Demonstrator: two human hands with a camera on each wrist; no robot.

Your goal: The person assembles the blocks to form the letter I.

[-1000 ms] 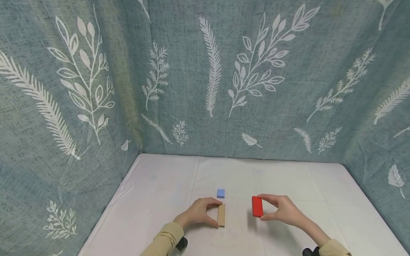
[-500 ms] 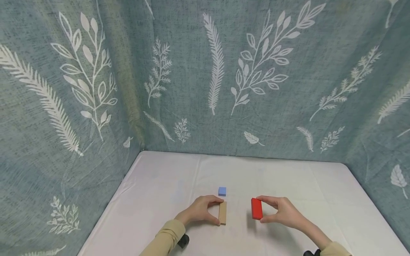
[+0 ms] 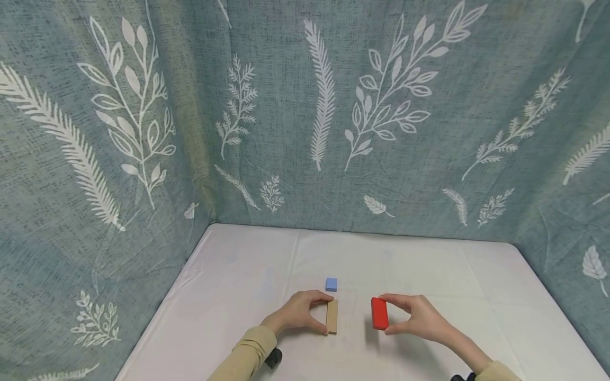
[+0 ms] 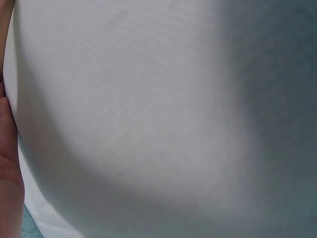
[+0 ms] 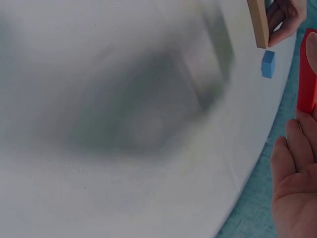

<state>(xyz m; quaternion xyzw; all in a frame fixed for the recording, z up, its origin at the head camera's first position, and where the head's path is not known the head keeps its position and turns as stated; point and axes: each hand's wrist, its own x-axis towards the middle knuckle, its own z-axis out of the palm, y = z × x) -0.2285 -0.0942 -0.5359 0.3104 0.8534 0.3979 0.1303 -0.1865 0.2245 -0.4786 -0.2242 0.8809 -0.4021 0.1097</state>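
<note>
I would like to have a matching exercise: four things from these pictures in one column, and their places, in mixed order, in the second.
Things:
1. red block
2. blue block
3. tan block
4. leaf-patterned cloth

Places:
A. on the table, touched by no hand
B. pinched by the left hand
C. hanging behind the table
D. held by the right hand

Pairs: 1-D, 2-A, 3-B, 4-C
</note>
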